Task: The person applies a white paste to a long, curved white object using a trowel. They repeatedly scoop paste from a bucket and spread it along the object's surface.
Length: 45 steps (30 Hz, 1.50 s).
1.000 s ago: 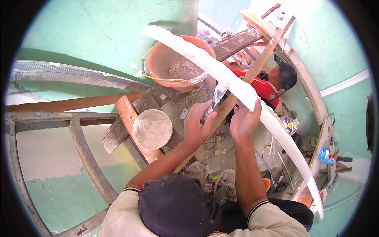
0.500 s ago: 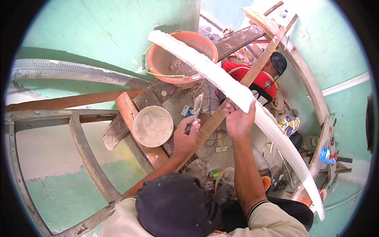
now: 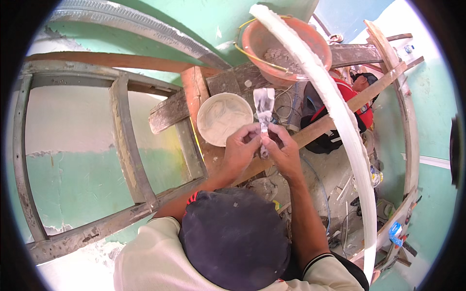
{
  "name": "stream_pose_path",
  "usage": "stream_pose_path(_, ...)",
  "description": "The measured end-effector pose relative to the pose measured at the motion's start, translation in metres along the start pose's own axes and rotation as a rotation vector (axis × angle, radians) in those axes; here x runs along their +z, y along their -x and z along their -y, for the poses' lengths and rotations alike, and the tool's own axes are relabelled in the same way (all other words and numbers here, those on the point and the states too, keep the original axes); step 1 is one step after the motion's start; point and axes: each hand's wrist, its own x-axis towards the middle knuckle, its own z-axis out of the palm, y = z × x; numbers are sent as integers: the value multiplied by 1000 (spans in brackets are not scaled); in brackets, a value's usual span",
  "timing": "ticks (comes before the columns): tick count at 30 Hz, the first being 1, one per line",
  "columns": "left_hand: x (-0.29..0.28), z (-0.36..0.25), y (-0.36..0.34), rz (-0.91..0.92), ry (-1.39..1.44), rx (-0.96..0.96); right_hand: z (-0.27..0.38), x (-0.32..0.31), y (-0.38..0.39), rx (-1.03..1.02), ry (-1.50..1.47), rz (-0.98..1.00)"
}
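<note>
In front of my chest, both hands hold a putty knife (image 3: 263, 101) upright, its blade smeared with white paste. My left hand (image 3: 242, 148) pinches the lower blade and handle from the left. My right hand (image 3: 283, 151) closes on the handle from the right, thumb against it. Just left of the knife, a round white tub (image 3: 199, 121) holds pale, creamy paste. A long curved white plaster strip (image 3: 345, 116) arches past the right side of my right hand, untouched by either hand.
An orange bucket (image 3: 252, 44) with a yellow handle stands beyond the tub. Curved wood and metal framing (image 3: 127, 140) spans the left. A wooden batten (image 3: 374, 94) crosses under the strip. Behind it crouches a person in red (image 3: 368, 116). Tools and cables litter the floor (image 3: 315, 189).
My right hand has left the white strip and joined my left on the putty knife, which now stands upright. The whole view has shifted, with the tub and bucket appearing farther right.
</note>
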Motion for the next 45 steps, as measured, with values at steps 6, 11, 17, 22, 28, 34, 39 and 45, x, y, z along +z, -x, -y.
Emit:
stream_pose_path(6,-21,-16,2,-98,-104,72,21,15,-19,124,76,170)
stream_pose_path(11,-56,-31,1,-127,-290,97,11,14,-26,169,46,206)
stream_pose_path(17,-154,6,-20,-634,-384,-54,33,7,-55,-133,1059,264)
stream_pose_path(22,-152,-5,-12,-421,-105,-396,48,31,-93,-416,1520,288)
stream_pose_path(28,-136,-16,-12,-293,27,-266,63,59,-106,-241,1695,629)
stream_pose_path(34,-124,-24,-16,-213,-53,-154,74,50,-112,-172,1566,650)
stream_pose_path(39,-121,-27,-24,-176,-237,-107,74,49,-123,-203,1434,704)
stream_pose_path(45,-132,-27,-29,-166,-138,-137,50,9,-131,333,872,615)
